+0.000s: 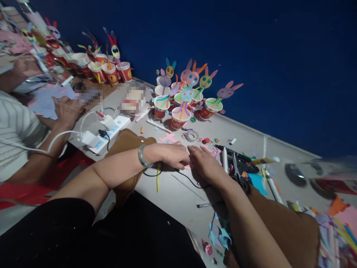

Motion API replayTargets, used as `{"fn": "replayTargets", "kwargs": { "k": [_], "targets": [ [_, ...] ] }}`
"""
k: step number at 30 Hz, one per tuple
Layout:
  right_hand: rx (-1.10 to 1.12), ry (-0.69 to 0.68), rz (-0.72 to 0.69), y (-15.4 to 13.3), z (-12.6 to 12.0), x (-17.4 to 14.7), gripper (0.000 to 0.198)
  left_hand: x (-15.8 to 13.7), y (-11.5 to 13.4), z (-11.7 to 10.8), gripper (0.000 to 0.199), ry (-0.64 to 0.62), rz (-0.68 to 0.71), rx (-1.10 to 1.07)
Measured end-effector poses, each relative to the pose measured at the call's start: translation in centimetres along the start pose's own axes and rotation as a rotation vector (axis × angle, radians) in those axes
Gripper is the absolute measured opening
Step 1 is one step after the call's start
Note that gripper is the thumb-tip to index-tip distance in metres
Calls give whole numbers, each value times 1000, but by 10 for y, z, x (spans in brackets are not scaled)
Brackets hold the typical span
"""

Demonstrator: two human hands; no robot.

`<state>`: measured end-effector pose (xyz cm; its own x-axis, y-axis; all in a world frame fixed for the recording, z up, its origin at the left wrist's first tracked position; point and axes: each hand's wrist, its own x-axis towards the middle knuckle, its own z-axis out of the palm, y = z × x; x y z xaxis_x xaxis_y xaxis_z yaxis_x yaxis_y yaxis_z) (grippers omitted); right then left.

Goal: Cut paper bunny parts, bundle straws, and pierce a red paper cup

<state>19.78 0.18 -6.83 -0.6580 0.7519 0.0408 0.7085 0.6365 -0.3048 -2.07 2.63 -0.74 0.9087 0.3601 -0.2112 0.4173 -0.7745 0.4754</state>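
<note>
In the head view, the left hand [177, 155], with a bangle [143, 156] at its wrist, bends its fingers downward; the right hand [208, 166] lies palm-down, fingers stretched toward it. Their fingertips nearly meet low over the middle of the desk [166, 199]; whether either grips anything cannot be told. A pink paper scrap [169, 138] and a tape roll [187, 136] lie just beyond, toward the far edge, where paper cups [181, 120] with rabbit figures stand before a blue wall [251, 56]. Toward the desk's left end are a power strip [110, 136] and another person's hand [67, 111]. The fingertips' undersides are hidden, one object is pixelated [132, 98], and the right-end clutter is blurred, cut off.
</note>
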Motion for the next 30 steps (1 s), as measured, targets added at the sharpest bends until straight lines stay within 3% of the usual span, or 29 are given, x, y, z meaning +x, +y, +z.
{"fn": "replayTargets", "kwargs": {
  "k": [6, 10, 14, 22, 26, 30],
  "targets": [
    [-191, -66, 143, -2, -13, -15, 37, -2, 1, -7, 16, 11, -12, -28],
    [-218, -168, 180, -10, -26, -36, 21, -2, -1, -7, 17, 18, 0, -16],
    [-211, -248, 202, -17, -37, -56, 20, 1, -4, -5, 20, 47, -3, -21],
    [-190, -50, 171, -2, -33, -42, 32, 5, -6, -5, 17, 103, -18, -28],
    [-189, -33, 197, 7, -17, -41, 36, 6, -9, -4, 16, 169, 0, -62],
    [-188, -53, 189, -1, -11, -65, 40, 7, -14, 1, 15, 185, -2, -112]
  ]
}}
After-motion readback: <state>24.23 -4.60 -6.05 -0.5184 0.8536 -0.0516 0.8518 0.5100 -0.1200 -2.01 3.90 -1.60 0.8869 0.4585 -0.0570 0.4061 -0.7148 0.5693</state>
